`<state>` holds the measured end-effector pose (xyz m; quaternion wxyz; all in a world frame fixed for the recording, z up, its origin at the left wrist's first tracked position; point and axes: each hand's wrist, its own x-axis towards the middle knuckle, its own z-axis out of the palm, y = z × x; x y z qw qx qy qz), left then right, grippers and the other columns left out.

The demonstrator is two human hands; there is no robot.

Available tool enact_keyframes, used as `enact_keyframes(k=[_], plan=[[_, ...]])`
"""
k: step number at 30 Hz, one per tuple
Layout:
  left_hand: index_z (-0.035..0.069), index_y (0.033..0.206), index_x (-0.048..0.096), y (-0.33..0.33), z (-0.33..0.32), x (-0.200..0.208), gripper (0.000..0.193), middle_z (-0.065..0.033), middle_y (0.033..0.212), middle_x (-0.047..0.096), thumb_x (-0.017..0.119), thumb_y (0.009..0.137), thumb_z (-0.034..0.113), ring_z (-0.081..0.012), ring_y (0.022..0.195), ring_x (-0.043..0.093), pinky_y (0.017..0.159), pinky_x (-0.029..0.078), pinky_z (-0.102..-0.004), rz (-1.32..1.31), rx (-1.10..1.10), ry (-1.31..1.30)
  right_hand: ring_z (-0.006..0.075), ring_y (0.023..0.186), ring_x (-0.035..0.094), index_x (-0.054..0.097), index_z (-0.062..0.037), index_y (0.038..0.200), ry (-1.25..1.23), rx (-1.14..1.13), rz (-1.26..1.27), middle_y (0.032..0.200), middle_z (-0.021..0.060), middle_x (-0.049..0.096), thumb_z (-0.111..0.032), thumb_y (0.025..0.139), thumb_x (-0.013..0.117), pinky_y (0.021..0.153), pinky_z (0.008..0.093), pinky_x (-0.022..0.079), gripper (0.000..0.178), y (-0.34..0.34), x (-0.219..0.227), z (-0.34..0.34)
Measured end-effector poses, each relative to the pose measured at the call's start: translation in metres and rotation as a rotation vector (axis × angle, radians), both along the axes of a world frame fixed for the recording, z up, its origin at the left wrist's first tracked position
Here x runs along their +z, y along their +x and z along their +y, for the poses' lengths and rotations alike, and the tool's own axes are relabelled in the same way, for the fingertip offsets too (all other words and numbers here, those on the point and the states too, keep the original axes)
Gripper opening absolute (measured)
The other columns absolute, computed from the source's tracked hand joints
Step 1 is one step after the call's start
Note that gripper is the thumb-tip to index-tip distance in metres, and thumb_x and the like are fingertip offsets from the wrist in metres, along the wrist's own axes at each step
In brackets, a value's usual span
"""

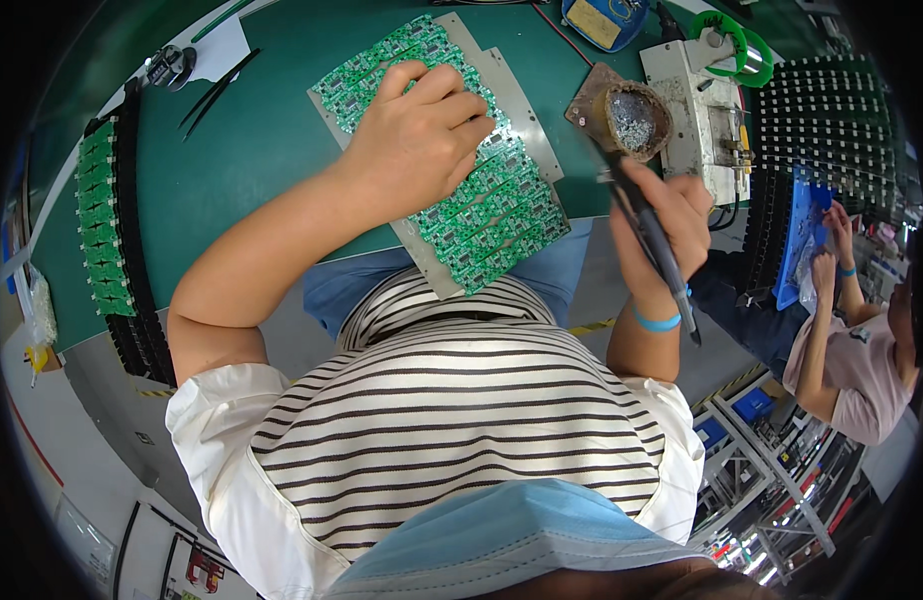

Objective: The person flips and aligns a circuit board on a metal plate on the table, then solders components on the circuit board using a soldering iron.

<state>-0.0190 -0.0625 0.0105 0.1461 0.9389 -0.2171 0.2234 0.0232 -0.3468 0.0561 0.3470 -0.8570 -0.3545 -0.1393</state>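
Left hand (pixel 422 135) is laid palm down with its fingers curled over the green circuit boards (pixel 497 215); its fingertips are partly hidden, so whether anything is pinched cannot be told. Beneath that hand, the boards are carried in rows by a flat grey metal plate (pixel 527 110), set at a slant, its near end reaching past the edge of the green desk (pixel 252 130) toward the lap.

To the right of the left hand, well apart from it, a dark pen-shaped tool (pixel 647 220) is gripped in the right hand (pixel 672 225), which is slightly blurred. Just ahead of the right hand, silvery bits are held in a round brown cup (pixel 637 120), which is set on a brown square base (pixel 585 105); whether the cup is touched by the tool cannot be told. Beyond the cup, a pale equipment box (pixel 687 110) and a green spool (pixel 734 45) are placed, with a yellow sponge (pixel 594 22) farther forward.

Left of the left hand, black tweezers (pixel 222 92) are laid, and farther out more green boards (pixel 100 220) are lined up along a black strip (pixel 132 220).
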Motion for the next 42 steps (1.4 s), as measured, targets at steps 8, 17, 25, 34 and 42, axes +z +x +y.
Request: enact_keyframes(k=[8, 17, 25, 34, 42], plan=[[0.011, 0.103, 0.08, -0.002, -0.001, 0.002, 0.023, 0.0023, 0.114, 0.072, 0.073, 0.081, 0.01, -0.0195, 0.106, 0.058, 0.107, 0.036, -0.0426, 0.048, 0.004, -0.007, 0.0149, 0.077, 0.052, 0.083, -0.007, 0.111, -0.028, -0.294, -0.184, 0.076, -0.0043, 0.062, 0.0, 0.066, 0.085, 0.082, 0.0266, 0.041, 0.045, -0.008, -0.012, -0.017], [0.013, 0.095, 0.077, 0.0, -0.003, -0.003, 0.015, 0.003, 0.102, 0.068, 0.075, 0.081, 0.017, -0.0185, 0.104, 0.054, 0.104, 0.036, -0.0407, -0.025, 0.008, -0.01, 0.0169, 0.078, 0.052, 0.082, -0.0074, 0.109, 0.016, 0.144, 0.073, 0.074, -0.0024, 0.066, -0.003, 0.07, 0.082, 0.092, 0.0341, 0.037, 0.04, 0.001, -0.01, 0.018], [0.013, 0.095, 0.078, 0.0, -0.001, -0.002, 0.015, 0.0029, 0.101, 0.068, 0.074, 0.081, 0.017, -0.0186, 0.103, 0.054, 0.104, 0.036, -0.0405, -0.02, 0.006, -0.002, 0.0174, 0.083, 0.053, 0.081, -0.0067, 0.112, -0.047, 0.195, 0.081, 0.093, -0.0008, 0.075, -0.001, 0.065, 0.081, 0.092, 0.0315, 0.039, 0.048, 0.002, -0.009, 0.014], [0.011, 0.105, 0.08, -0.003, 0.0, 0.0, 0.024, 0.0015, 0.114, 0.072, 0.072, 0.082, 0.01, -0.0198, 0.106, 0.058, 0.107, 0.036, -0.0426, 0.06, 0.003, -0.025, 0.0174, 0.076, 0.051, 0.082, -0.0063, 0.109, 0.125, -0.109, 0.0, 0.075, -0.0015, 0.065, 0.002, 0.068, 0.082, 0.088, 0.031, 0.038, 0.042, -0.012, -0.011, -0.002], [0.011, 0.105, 0.08, -0.003, -0.001, 0.0, 0.024, 0.0014, 0.114, 0.072, 0.073, 0.081, 0.009, -0.0199, 0.107, 0.058, 0.107, 0.036, -0.0424, 0.058, 0.002, -0.022, 0.0173, 0.076, 0.052, 0.083, -0.0071, 0.11, 0.09, -0.222, -0.055, 0.078, -0.0015, 0.068, 0.002, 0.064, 0.083, 0.089, 0.0294, 0.04, 0.046, -0.015, -0.011, -0.006]])
